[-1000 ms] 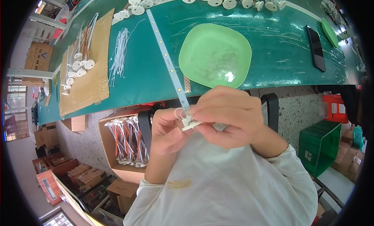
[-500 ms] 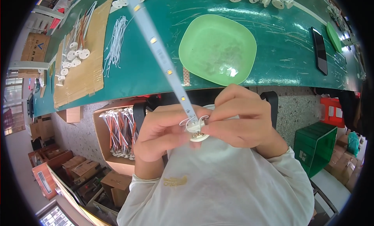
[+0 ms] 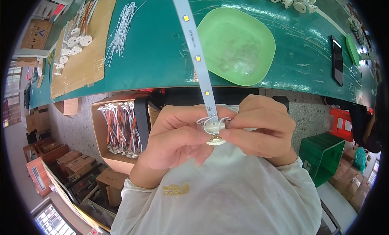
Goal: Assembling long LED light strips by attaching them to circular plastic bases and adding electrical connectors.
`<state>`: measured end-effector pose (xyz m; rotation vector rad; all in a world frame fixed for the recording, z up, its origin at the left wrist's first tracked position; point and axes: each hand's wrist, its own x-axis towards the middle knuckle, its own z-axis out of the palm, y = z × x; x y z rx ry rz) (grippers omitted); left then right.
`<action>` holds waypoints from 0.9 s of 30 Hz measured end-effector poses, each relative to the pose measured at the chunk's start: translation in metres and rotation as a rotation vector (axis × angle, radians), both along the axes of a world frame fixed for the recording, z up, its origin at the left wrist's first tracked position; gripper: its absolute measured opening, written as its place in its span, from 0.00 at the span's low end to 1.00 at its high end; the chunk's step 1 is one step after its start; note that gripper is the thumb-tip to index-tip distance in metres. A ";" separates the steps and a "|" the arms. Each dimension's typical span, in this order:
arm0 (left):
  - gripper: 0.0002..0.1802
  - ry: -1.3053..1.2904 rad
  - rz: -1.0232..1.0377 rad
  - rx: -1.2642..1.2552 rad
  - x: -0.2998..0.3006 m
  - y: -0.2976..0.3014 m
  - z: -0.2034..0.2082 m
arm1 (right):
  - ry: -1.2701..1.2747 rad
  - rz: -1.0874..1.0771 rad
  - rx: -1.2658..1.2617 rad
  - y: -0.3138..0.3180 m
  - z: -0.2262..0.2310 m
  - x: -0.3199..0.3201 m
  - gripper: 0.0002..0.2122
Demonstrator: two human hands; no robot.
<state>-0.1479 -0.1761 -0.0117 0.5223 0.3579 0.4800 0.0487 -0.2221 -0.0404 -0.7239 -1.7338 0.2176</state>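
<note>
My left hand (image 3: 176, 133) is closed on a small round white end cap (image 3: 216, 141) from its left side. A long, narrow LED strip board (image 3: 198, 59) with yellow chips rises from this cap and leans up and away past the picture's top edge. Two thin white wires (image 3: 204, 120) loop out on either side of the board's lower end. On the other side, my right hand (image 3: 263, 125) has its thumb against the cap and its bent index finger by the right wire's end. Metal contacts show between the fingertips; the pads of the fingers are hidden.
A green plastic tray (image 3: 239, 75), a bundle of white wires (image 3: 121, 32) and a black phone (image 3: 336, 60) lie on the green table (image 3: 162, 52). White-capped parts rest on cardboard (image 3: 95, 69) at left. Below stand a box of bundled parts (image 3: 117, 164) and a green crate (image 3: 322, 158).
The strip board has swung more upright, and its lower end with both hands has shifted slightly right. The loops of wire show more openly. Both hands still grip the end cap.
</note>
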 end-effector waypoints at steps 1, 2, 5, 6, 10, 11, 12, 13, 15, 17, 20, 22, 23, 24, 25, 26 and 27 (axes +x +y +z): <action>0.25 -0.016 -0.006 -0.025 0.000 0.000 0.000 | -0.005 0.014 -0.018 0.000 0.001 0.001 0.10; 0.25 -0.015 -0.004 -0.025 0.001 0.000 0.000 | -0.005 0.016 -0.018 0.001 0.002 0.002 0.10; 0.25 -0.010 0.040 -0.121 0.005 -0.004 0.004 | -0.039 0.051 -0.008 0.004 0.001 0.003 0.11; 0.25 -0.018 0.050 -0.157 0.007 -0.005 0.005 | -0.051 0.046 -0.021 0.004 0.001 0.004 0.11; 0.25 0.016 0.009 -0.216 0.008 -0.003 0.014 | -0.084 0.085 0.019 0.007 0.003 0.008 0.13; 0.25 0.015 0.006 -0.216 0.008 -0.001 0.012 | -0.085 0.082 0.018 0.005 0.003 0.008 0.13; 0.24 0.000 -0.009 -0.174 0.006 0.002 0.009 | -0.075 0.060 -0.031 0.005 0.003 0.008 0.11; 0.23 -0.016 -0.026 -0.131 0.006 0.004 0.006 | -0.065 0.035 -0.079 0.004 0.003 0.008 0.10; 0.24 0.013 -0.002 -0.011 0.006 0.001 0.000 | 0.020 -0.013 -0.109 0.003 0.002 0.006 0.11; 0.26 -0.168 0.045 0.125 0.004 -0.003 -0.015 | 0.104 -0.064 -0.130 0.004 0.006 0.006 0.11; 0.23 -0.153 0.169 0.241 0.009 -0.008 -0.025 | 0.110 -0.089 -0.206 0.003 0.010 0.008 0.11; 0.23 -0.134 0.083 0.283 0.005 0.000 -0.037 | 0.022 -0.149 -0.058 0.009 0.007 0.007 0.11; 0.23 -0.166 0.107 0.280 0.007 0.000 -0.038 | 0.022 -0.157 -0.053 0.009 0.007 0.006 0.11; 0.22 -0.195 0.134 0.274 0.007 0.000 -0.039 | 0.029 -0.208 -0.009 0.008 0.007 0.003 0.11; 0.22 -0.195 0.130 0.276 0.007 -0.001 -0.040 | 0.036 -0.258 0.035 0.007 0.007 0.001 0.11; 0.22 -0.192 0.161 0.311 0.009 -0.002 -0.040 | 0.038 -0.261 0.036 0.008 0.007 -0.002 0.11; 0.22 -0.189 0.193 0.344 0.010 -0.003 -0.041 | 0.019 -0.309 0.073 0.007 0.007 -0.003 0.11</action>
